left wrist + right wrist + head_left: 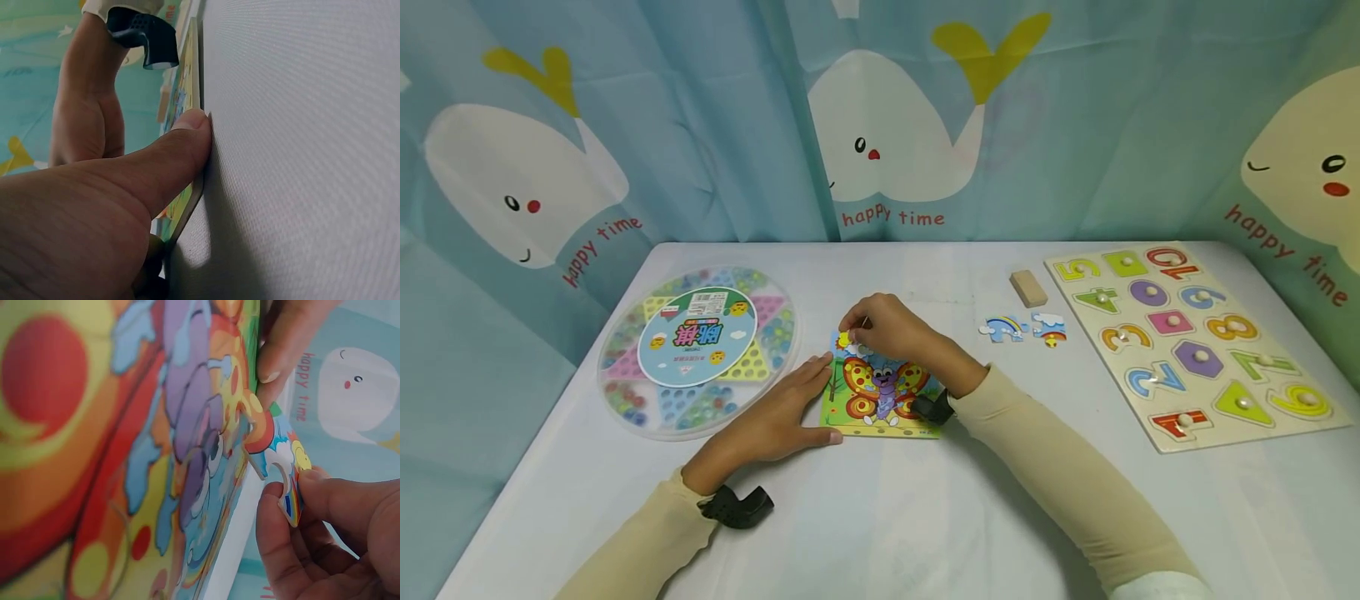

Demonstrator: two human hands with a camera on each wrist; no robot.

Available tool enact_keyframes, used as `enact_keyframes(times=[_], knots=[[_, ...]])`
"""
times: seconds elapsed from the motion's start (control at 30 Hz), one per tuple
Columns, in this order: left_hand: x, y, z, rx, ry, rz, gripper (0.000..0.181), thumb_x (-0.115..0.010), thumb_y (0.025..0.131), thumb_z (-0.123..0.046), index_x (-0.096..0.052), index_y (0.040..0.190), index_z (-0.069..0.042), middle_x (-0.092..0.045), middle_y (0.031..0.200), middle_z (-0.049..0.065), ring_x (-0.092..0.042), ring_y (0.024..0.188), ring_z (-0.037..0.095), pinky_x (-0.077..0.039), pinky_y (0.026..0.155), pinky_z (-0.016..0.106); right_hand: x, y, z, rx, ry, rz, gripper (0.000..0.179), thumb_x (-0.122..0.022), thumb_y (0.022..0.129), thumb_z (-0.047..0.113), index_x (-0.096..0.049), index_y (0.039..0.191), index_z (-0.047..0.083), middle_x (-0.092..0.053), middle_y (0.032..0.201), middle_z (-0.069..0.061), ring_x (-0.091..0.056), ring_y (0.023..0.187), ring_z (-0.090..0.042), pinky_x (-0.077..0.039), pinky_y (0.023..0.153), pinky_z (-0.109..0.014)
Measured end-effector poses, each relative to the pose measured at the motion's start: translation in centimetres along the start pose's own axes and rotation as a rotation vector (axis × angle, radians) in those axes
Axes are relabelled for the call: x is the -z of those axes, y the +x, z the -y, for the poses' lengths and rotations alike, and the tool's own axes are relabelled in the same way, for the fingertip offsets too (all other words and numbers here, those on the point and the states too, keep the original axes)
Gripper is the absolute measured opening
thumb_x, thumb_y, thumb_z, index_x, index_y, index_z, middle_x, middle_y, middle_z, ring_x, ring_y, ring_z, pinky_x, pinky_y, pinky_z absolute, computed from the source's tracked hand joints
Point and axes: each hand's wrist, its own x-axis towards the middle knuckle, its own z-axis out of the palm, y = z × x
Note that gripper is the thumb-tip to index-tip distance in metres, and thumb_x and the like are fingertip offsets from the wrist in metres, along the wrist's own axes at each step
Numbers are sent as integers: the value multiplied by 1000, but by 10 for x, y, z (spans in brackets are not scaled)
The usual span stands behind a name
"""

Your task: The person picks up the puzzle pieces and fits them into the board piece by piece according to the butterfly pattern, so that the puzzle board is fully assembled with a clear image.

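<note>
A butterfly jigsaw puzzle (885,392) lies on the table, its printed board also close up in the right wrist view. My right hand (887,325) is over its upper left part. Between thumb and fingers it pinches a puzzle piece (289,453) with a sun, a cloud and a rainbow, tilted up at the puzzle's edge. My left hand (782,414) rests at the left side of the board, fingers extended along that edge. Its thumb (190,125) touches the board's near edge. Two loose pieces, a rainbow piece (1002,328) and a cloud piece (1049,328), lie to the right.
A round Chinese checkers box (697,337) with marbles lies left of the left hand. On the right is a wooden number board (1198,342) with knobbed pieces. A small wooden block (1028,288) sits behind the loose pieces. A whale-print curtain (730,125) hangs behind the table.
</note>
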Motion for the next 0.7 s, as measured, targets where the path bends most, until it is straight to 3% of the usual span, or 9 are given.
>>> enact_keyframes(times=[0.27, 0.53, 0.7], knots=[[1, -1, -2, -4, -3, -4, 95, -74, 85, -42, -24, 152, 1, -13, 161, 10, -10, 147, 29, -16, 116, 48, -3, 4, 4, 5, -58, 40, 16, -62, 94, 1, -73, 105, -1, -67, 104, -9, -61, 92, -19, -51, 80, -27], [0, 0, 0, -16, -1, -11, 95, -74, 85, -43, -24, 153, 1, -14, 161, 11, -10, 147, 29, -16, 115, 48, -7, 5, 1, -73, -110, 101, 28, -65, 91, 2, -68, 119, -2, -65, 117, -12, -60, 105, -21, -50, 88, -30], [0, 0, 0, -14, -5, -11, 95, -74, 85, -43, -24, 153, 1, -14, 161, 10, -10, 147, 29, -16, 115, 48, -8, 5, 3, -79, -138, 135, 36, -69, 89, 3, -65, 124, -3, -61, 124, -12, -55, 116, -24, -47, 95, -31]])
